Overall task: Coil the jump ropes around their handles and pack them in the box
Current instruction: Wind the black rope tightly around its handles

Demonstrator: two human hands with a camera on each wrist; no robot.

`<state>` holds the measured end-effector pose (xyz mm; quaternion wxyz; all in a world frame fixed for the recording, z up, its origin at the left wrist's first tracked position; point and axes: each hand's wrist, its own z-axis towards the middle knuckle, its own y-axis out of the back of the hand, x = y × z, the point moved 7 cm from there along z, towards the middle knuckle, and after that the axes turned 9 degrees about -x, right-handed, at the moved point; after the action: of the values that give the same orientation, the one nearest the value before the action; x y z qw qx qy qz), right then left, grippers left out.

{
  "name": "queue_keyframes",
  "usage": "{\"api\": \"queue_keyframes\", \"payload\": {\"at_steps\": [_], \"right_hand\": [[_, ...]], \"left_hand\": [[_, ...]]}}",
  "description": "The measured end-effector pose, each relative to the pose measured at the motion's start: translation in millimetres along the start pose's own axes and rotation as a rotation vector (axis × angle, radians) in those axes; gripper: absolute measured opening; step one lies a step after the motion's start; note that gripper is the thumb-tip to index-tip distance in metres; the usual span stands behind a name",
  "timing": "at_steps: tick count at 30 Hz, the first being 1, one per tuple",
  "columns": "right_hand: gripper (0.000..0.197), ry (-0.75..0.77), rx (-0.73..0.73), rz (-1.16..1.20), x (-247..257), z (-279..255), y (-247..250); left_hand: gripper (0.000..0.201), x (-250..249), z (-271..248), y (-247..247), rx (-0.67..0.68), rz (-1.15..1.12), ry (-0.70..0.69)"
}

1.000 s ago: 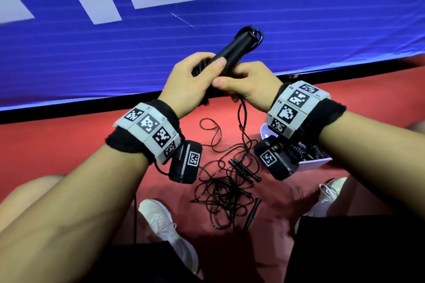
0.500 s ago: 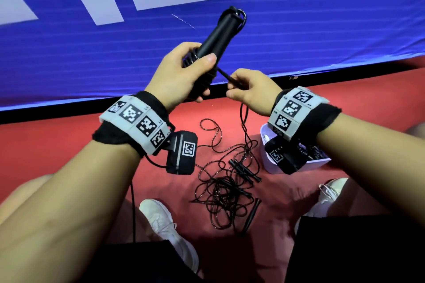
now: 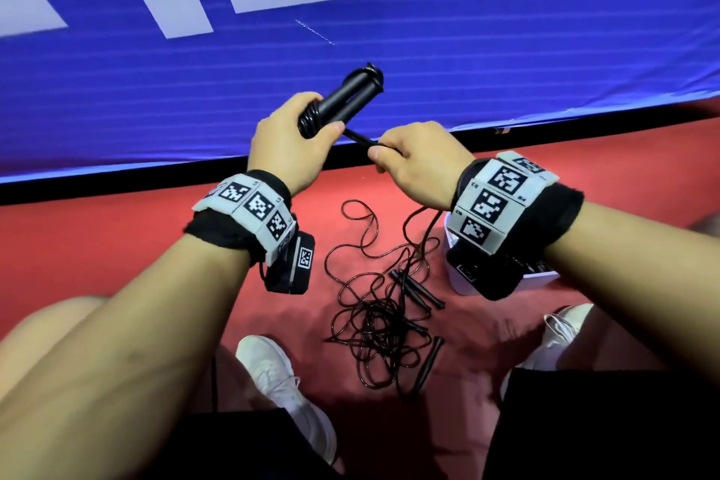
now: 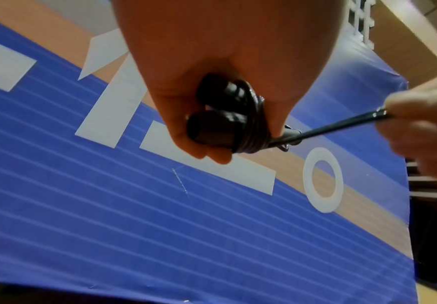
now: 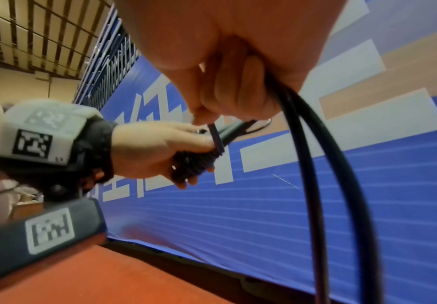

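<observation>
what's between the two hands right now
A short taut stretch of black rope runs from the paired handles in the left hand to the pinching right hand; clearest in the head view.

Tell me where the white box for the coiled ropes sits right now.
In the head view the white box sits on the red floor at the person's right, mostly hidden beneath the right wrist, beside the tangled black ropes.

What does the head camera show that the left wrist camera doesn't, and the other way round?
Head only: the tangled ropes on the red floor, the white box behind the right wrist, two white shoes.
Left wrist only: the butt ends of the paired handles, with several turns of rope around them.
Both: the left hand grips the handles; the right hand pinches the taut rope.
</observation>
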<state>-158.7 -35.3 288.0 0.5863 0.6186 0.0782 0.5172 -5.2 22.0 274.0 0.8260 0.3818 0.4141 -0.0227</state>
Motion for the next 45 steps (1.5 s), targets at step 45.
{"api": "queue_keyframes", "payload": {"at_steps": [45], "right_hand": [[0.019, -0.456, 0.106, 0.762, -47, 1, -26]], "left_hand": [[0.048, -56, -44, -14, 0.195, -0.374, -0.093]]}}
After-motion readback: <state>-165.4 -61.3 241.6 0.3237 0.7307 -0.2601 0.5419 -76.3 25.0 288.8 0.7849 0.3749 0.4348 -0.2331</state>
